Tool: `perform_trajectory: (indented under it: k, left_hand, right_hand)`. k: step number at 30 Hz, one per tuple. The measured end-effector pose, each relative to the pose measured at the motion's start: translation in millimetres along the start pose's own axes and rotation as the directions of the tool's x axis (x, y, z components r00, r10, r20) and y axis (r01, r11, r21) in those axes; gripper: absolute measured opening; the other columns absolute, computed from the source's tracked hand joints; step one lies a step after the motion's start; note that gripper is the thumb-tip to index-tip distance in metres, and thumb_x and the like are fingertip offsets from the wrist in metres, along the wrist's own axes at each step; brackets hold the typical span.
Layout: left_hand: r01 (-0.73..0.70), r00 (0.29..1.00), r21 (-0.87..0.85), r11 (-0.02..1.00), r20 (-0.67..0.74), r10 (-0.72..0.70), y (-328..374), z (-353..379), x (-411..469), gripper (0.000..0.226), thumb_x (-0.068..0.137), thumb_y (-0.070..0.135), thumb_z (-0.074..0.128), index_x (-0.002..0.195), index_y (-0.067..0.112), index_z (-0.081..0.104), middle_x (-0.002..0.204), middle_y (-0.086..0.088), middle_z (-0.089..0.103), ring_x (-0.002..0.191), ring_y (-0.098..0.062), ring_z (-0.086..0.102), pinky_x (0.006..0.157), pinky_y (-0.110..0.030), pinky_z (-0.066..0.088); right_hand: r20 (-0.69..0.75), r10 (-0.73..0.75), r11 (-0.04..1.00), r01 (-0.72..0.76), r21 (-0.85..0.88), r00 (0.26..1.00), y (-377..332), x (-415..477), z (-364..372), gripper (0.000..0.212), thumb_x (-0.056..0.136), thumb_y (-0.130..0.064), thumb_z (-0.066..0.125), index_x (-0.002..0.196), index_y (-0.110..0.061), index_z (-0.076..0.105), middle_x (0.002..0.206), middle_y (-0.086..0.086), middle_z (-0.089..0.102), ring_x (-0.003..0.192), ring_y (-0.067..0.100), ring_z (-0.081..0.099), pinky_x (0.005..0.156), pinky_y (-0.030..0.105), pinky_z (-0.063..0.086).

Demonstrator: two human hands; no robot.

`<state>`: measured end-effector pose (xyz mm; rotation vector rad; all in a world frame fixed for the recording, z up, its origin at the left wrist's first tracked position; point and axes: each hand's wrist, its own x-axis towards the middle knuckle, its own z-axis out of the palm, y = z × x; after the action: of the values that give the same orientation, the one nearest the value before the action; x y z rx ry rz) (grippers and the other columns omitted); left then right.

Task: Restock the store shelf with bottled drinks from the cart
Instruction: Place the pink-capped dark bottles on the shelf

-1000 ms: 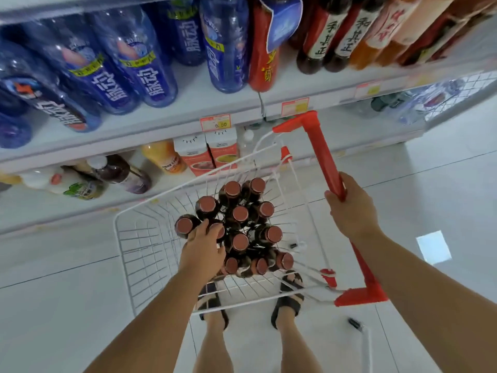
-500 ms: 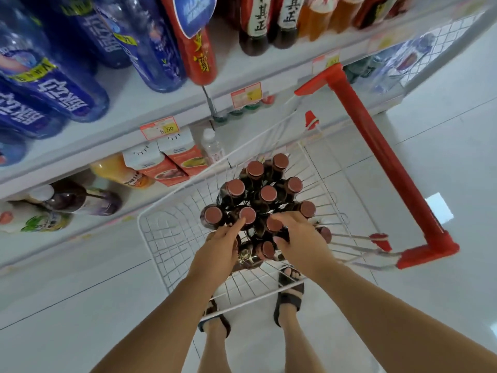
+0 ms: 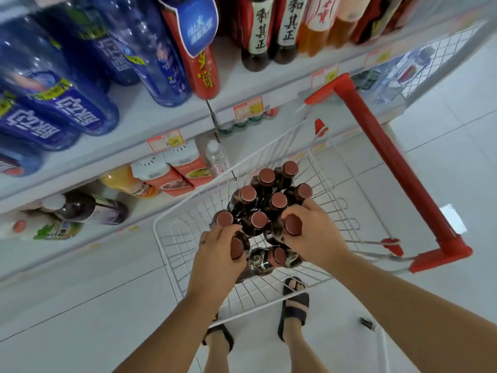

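A white wire cart (image 3: pixel 172 238) with a red handle (image 3: pixel 390 162) stands in front of the store shelf (image 3: pixel 129 135). Several dark bottles with brown caps (image 3: pixel 278 200) stand packed in its basket. My left hand (image 3: pixel 215 259) grips the neck of one brown-capped bottle (image 3: pixel 236 249) at the near left of the cluster. My right hand (image 3: pixel 314 235) grips another brown-capped bottle (image 3: pixel 292 224) at the near right. One more bottle (image 3: pixel 265 261) lies tilted between my hands.
Large blue bottles (image 3: pixel 80 103), a red bottle (image 3: pixel 204 74) and dark tea bottles (image 3: pixel 259 36) fill the upper shelf. The lower shelf holds cartons (image 3: pixel 172 173), an orange juice bottle (image 3: pixel 126 184) and a purple-labelled bottle (image 3: pixel 88 211). My sandalled feet (image 3: pixel 294 302) stand under the cart on pale floor tiles.
My right hand left the red handle and came down onto the bottles. Both hands have closed round bottle necks, and the view has shifted closer to the cart.
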<state>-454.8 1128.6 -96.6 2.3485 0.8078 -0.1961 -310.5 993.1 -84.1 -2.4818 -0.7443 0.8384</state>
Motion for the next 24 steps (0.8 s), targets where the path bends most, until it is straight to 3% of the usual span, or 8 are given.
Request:
perform_trajectory:
  k: [3,7,9,13,16,20,24]
  left_hand:
    - [-0.105,0.992,-0.002,0.995,-0.071,0.104,35.6,-61.3,-14.5,0.045,0.074,0.028,0.073,0.116,0.025,0.059,0.107,0.006,0.056,0.102,-0.015,0.048,0.081,-0.020,0.040]
    - [-0.284,0.930,0.018,0.959,-0.239,0.280,93.6,-164.6,-33.2,0.032,0.068,0.039,0.076,0.095,0.027,0.064,0.090,0.012,0.056,0.081,-0.006,0.052,0.067,-0.021,0.042]
    - [-0.327,0.899,0.038,0.944,-0.296,0.324,124.1,-218.3,-39.7,0.030,0.071,0.043,0.073,0.094,0.026,0.063,0.090,0.013,0.054,0.080,-0.007,0.051,0.066,-0.022,0.040]
    - [-0.462,0.804,0.040,0.886,-0.403,0.437,180.2,-312.2,-51.2,0.031,0.074,0.041,0.072,0.095,0.024,0.057,0.089,0.011,0.047,0.081,-0.009,0.046,0.067,-0.021,0.035]
    - [-0.533,0.718,0.090,0.841,-0.478,0.506,211.9,-366.4,-65.3,0.033,0.078,0.040,0.070,0.100,0.023,0.052,0.094,0.010,0.041,0.080,-0.005,0.037,0.066,-0.017,0.031]
    - [-0.661,0.492,0.139,0.737,-0.662,0.566,236.4,-419.4,-85.2,0.033,0.076,0.029,0.075,0.099,0.016,0.055,0.095,0.006,0.043,0.080,-0.001,0.036,0.072,-0.003,0.033]
    - [-0.720,0.273,0.233,0.654,-0.772,0.574,248.5,-451.2,-85.4,0.034,0.076,0.025,0.075,0.101,0.018,0.053,0.096,0.006,0.040,0.080,-0.001,0.040,0.075,-0.012,0.039]
  right_hand:
    - [-0.076,-0.032,0.994,0.039,0.103,0.997,-36.5,-25.0,-65.3,0.032,0.065,-0.018,0.072,0.095,-0.027,0.064,0.093,-0.006,0.049,0.079,0.015,0.055,0.072,0.024,0.044]
    - [-0.289,-0.076,0.963,0.145,0.225,0.954,-103.8,-62.2,-164.5,0.034,0.063,-0.009,0.076,0.085,-0.029,0.059,0.087,-0.014,0.051,0.077,0.001,0.052,0.070,0.000,0.035]
    - [-0.382,-0.095,0.939,0.210,0.273,0.919,-136.9,-80.4,-208.6,0.036,0.066,-0.011,0.078,0.089,-0.029,0.058,0.091,-0.012,0.056,0.082,0.002,0.054,0.071,0.001,0.036]
    - [-0.573,-0.133,0.890,0.351,0.290,0.809,-194.9,-111.5,-276.2,0.038,0.070,-0.015,0.079,0.102,-0.024,0.059,0.100,0.000,0.061,0.089,0.015,0.058,0.082,0.021,0.044]
    - [-0.707,-0.178,0.867,0.449,0.216,0.684,-230.3,-131.8,-313.9,0.039,0.071,-0.018,0.079,0.101,-0.027,0.056,0.100,-0.001,0.061,0.091,0.016,0.059,0.084,0.028,0.049]
    - [-0.883,-0.236,0.823,0.566,0.040,0.406,-271.7,-160.5,-348.7,0.038,0.072,-0.019,0.078,0.102,-0.024,0.055,0.098,-0.002,0.058,0.092,0.018,0.057,0.083,0.034,0.052]
    - [-0.950,-0.226,0.772,0.634,-0.039,0.216,-302.2,-174.9,-370.2,0.039,0.074,-0.016,0.076,0.100,-0.027,0.049,0.096,-0.004,0.054,0.090,0.017,0.054,0.082,0.034,0.050]
